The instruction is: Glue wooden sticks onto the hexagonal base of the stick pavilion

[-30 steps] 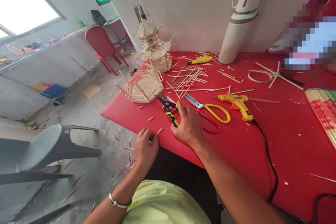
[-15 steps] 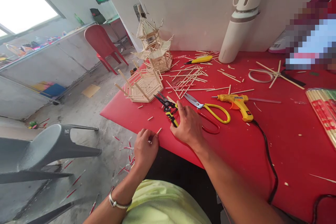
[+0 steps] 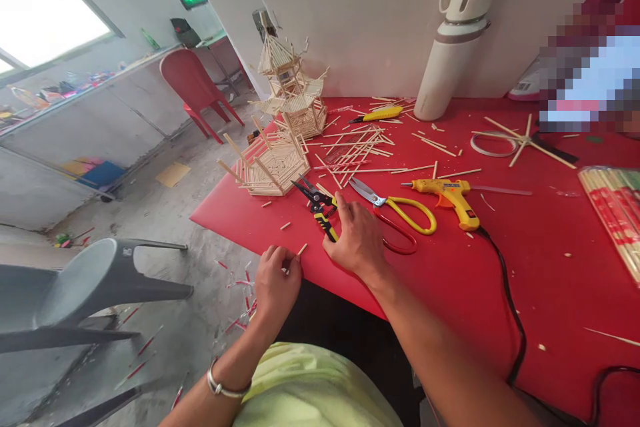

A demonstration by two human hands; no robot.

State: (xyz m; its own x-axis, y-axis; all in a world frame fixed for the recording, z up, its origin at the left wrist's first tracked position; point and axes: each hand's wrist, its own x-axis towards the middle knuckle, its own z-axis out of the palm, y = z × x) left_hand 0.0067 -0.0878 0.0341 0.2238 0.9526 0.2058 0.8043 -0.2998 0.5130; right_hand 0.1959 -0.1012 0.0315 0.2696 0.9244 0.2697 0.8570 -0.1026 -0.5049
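Observation:
My left hand [image 3: 277,280] is closed at the table's front edge, its fingers pinching a short wooden stick [image 3: 303,249] whose end pokes out to the right. To its right, my right hand [image 3: 357,237] grips the handles of black-and-yellow snips [image 3: 320,208], with their blades parted and pointing away to the left. Just past the blade tips stands a hexagonal base of wooden sticks [image 3: 273,167] with upright posts. Behind that rises a tiered stick pagoda [image 3: 290,90]. Scissors [image 3: 383,202] with one yellow and one red handle loop lie beside my right hand.
Loose sticks [image 3: 357,147], a yellow utility knife [image 3: 383,113] and a corded yellow glue gun [image 3: 450,198] lie on the red table [image 3: 440,300]. A white flask [image 3: 450,47] stands at the back. Packed sticks [image 3: 613,213] lie at right; a grey chair [image 3: 90,287] stands left.
My hands, the stick and the snips hold nearly the same position. The view has shifted very slightly, moving the table things a little to the left in the picture.

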